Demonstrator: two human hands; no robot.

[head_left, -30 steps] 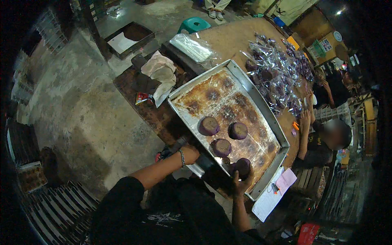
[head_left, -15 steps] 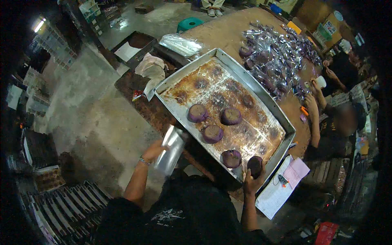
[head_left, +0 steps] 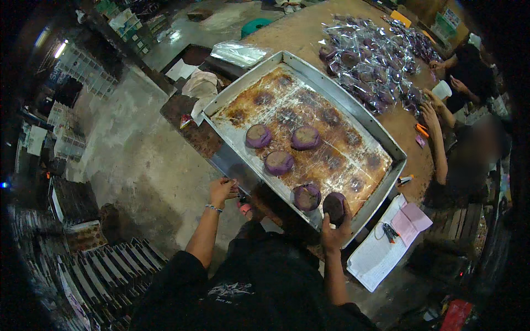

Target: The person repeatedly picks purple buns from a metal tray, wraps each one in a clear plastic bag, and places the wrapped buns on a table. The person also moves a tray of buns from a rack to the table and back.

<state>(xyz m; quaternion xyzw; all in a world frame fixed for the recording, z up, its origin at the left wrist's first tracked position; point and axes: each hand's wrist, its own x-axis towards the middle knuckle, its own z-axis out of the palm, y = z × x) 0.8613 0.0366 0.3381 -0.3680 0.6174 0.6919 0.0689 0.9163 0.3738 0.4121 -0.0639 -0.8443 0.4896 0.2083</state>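
Observation:
My right hand (head_left: 335, 234) grips a round purple bun (head_left: 334, 207) at the near corner of a large metal baking tray (head_left: 389, 148), its dark face turned up. Another purple bun (head_left: 307, 197) rests on the tray just left of it. Three more, a bun (head_left: 279, 163), a bun (head_left: 258, 135) and a bun (head_left: 306, 137), sit toward the tray's left side. Off the tray's near left edge, my left hand (head_left: 222, 192) is closed in a pinch on what looks like a clear plastic bag (head_left: 236, 168), partly see-through against the table.
Wrapped purple buns (head_left: 367, 63) are heaped on the table beyond the tray. Two people work at right, with one person's hands (head_left: 432, 110) near the heap. Papers (head_left: 381, 243), a cloth (head_left: 200, 88) and a stack of clear bags (head_left: 240, 53) surround the tray. Racked trays (head_left: 118, 281) stand lower left.
My left hand has swung the shiny plastic bag up toward the tray's edge. My right hand still holds the bun, now tilted a little more upright. The view has shifted slightly.

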